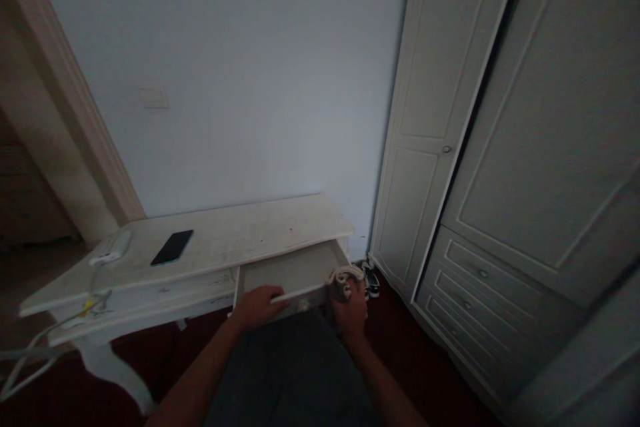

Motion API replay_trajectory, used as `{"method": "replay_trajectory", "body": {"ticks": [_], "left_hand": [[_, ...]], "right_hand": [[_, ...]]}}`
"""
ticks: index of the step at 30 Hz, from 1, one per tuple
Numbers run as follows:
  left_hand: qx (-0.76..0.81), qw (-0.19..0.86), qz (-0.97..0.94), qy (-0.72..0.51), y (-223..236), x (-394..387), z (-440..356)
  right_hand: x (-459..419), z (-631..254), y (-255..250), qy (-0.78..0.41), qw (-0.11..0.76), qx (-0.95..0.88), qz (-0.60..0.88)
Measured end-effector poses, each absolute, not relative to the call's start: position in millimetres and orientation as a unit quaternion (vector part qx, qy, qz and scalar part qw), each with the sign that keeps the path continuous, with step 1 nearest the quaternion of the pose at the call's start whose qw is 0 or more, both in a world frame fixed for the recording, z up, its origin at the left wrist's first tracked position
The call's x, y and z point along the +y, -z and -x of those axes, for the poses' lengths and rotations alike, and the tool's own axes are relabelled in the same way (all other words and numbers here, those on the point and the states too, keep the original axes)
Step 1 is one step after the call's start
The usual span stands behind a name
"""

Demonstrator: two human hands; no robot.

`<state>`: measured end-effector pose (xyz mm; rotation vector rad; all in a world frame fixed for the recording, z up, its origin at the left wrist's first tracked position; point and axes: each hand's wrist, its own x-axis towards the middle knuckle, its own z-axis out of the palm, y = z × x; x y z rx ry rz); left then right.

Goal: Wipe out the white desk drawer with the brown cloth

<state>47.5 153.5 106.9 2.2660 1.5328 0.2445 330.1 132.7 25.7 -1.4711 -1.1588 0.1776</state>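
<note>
A white desk (240, 230) stands against the wall, and its right-hand drawer (287, 270) is pulled out toward me. My left hand (257, 307) grips the drawer's front panel near its left end, fingers hooked over the top edge. A round knob (303, 305) sits on that panel, right of my left hand. In my right hand (351, 312), at the drawer's front right corner, is a rolled beige and grey cloth (345, 275). Its spiral end faces up, and my fingers close round its lower part, which is partly hidden.
A dark phone (173, 247) and a white power strip (111, 247) with a cable lie on the desk's left part. Black-and-white shoes (371, 280) stand on the dark red floor beyond my right hand. A white wardrobe (425, 113) with drawers rises at the right.
</note>
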Motion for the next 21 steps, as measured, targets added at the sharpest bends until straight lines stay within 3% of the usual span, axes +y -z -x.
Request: {"method": "replay_trajectory", "body": {"ticks": [2, 5, 14, 19, 21], "left_hand": [[0.545, 0.179, -0.814, -0.088, -108.4, 148.8, -47.9], [0.549, 0.157, -0.816, -0.091, -110.8, 143.1, -50.2], [0.573, 0.082, -0.807, -0.120, -96.9, 125.7, -48.3], [0.629, -0.003, -0.665, -0.402, -63.9, 95.2, -8.5], [0.675, 0.041, -0.550, -0.490, -47.3, 83.4, 4.0]], "right_hand": [[139.8, -363.4, -38.8, -0.044, 0.597, -0.459, 0.656], [147.2, -376.3, -62.1, -0.027, 0.540, -0.514, 0.666], [144.3, -261.4, -107.7, -0.050, 0.305, -0.807, 0.503], [155.4, -270.3, -121.1, -0.094, 0.271, -0.791, 0.541], [164.0, -286.5, -128.1, -0.127, 0.253, -0.770, 0.571]]}}
